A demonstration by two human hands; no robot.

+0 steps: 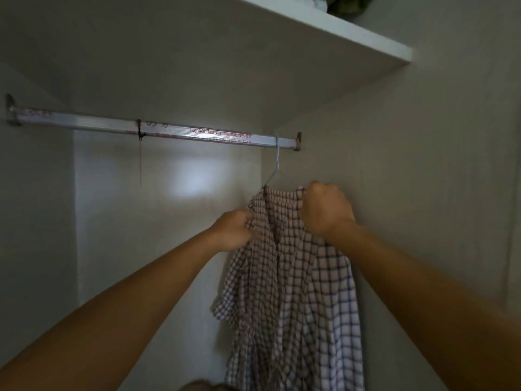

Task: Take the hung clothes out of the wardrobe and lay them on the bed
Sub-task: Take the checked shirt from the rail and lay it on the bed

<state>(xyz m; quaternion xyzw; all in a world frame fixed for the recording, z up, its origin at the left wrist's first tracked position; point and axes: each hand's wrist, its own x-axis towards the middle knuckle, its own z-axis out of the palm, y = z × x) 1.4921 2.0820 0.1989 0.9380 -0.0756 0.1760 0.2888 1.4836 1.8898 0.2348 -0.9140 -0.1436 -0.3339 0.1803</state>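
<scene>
On rail (pixel 158 131) | hanger (pixel 275 167), checked shirt (pixel 284 277) | both hands grip; string (pixel 140 156) apart

Take the rail (pixel 158 131) as your landmark: the hanger (pixel 273 167) hooks over its right end, beside the side wall (pixel 408 193), and the shirts (pixel 293 277) hang below it. Your left hand (pixel 234 230) grips the shirts' left shoulder, your right hand (pixel 324 210) their right. A cord (pixel 140 156) dangles mid-rail, and the shelf (pixel 324 32) lies above the rail.
</scene>
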